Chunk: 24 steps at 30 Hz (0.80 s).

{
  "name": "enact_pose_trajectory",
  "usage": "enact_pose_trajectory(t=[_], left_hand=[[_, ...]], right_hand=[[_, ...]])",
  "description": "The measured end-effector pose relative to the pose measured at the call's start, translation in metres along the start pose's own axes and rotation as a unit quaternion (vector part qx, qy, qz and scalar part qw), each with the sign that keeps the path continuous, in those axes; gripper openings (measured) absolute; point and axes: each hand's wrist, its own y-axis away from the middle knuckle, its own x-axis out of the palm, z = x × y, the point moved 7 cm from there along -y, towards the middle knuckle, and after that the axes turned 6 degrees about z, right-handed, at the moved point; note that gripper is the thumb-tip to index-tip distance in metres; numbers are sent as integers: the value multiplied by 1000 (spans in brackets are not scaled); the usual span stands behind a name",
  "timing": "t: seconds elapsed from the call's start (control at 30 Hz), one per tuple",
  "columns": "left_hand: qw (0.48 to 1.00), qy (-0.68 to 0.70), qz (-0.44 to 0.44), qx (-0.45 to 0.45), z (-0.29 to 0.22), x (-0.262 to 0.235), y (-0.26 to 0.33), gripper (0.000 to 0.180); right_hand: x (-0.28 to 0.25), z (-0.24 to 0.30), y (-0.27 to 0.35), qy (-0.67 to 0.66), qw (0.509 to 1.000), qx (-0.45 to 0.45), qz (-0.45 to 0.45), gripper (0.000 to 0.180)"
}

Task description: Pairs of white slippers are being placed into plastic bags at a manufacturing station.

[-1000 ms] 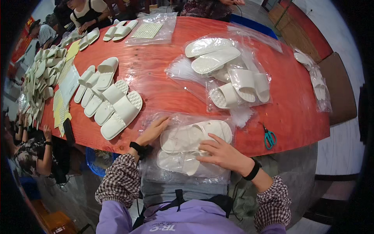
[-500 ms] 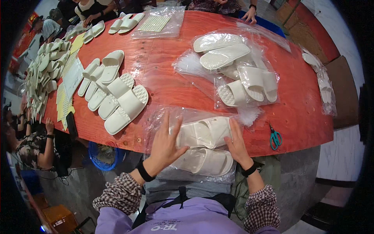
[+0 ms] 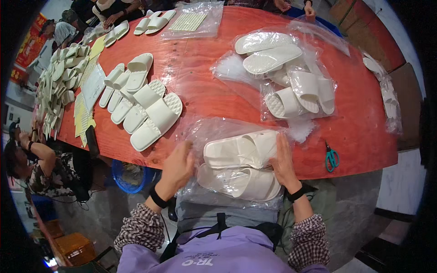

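Observation:
A pair of white slide sandals (image 3: 240, 164) lies in a clear plastic bag (image 3: 214, 132) at the near edge of the red table (image 3: 214, 86), partly overhanging it. My left hand (image 3: 178, 167) presses against the left end of the pair, fingers spread on the plastic. My right hand (image 3: 283, 163) presses flat against the right end. The two hands squeeze the bagged pair between them.
A row of loose white sandals (image 3: 141, 102) lies to the left. Bagged sandals (image 3: 291, 77) sit behind. Teal scissors (image 3: 332, 158) rest at the right edge. Stacked sandals (image 3: 61, 86), yellow sheets and other people fill the far left. A blue basket (image 3: 129, 175) stands below.
My hands went from resting on top of the bagged pair to clamping it from both ends, and the pair has shifted toward me over the table edge.

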Motion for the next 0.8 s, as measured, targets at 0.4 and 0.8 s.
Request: enact_pose_trajectory(t=[0.4,0.8], left_hand=[[960,-260,-93,57,7,-42,13,52],[979,108,172,4,20,51,7,26]], right_hand=[[-10,12,3,-1,1000,-2,-23,69],[0,11,8,-44,999,-28,-13,67]])
